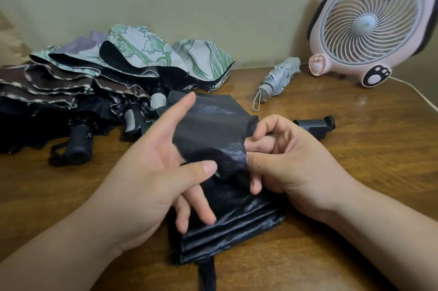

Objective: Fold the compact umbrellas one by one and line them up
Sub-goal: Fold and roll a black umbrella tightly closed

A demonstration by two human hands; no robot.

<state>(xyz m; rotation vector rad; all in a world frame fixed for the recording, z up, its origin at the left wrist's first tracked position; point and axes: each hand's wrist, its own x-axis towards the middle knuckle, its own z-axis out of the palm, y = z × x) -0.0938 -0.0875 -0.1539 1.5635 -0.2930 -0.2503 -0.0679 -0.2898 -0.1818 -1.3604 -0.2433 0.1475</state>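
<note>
Left hand [151, 172]: spread, fingers touching the umbrella [227, 226] fabric.
Right hand [291, 160]: curled, pinching the fabric edge.
Far left: pile [71, 82] on bench [355, 148].
Far right: fan [369, 23].

Near the table's [355, 172] front edge, the right hand [291, 167] is pinching a flap of the black umbrella [225, 219] while the left hand [151, 172] is lying spread against it. Unfolded umbrellas [83, 77] are crowding the far-left corner.
</note>
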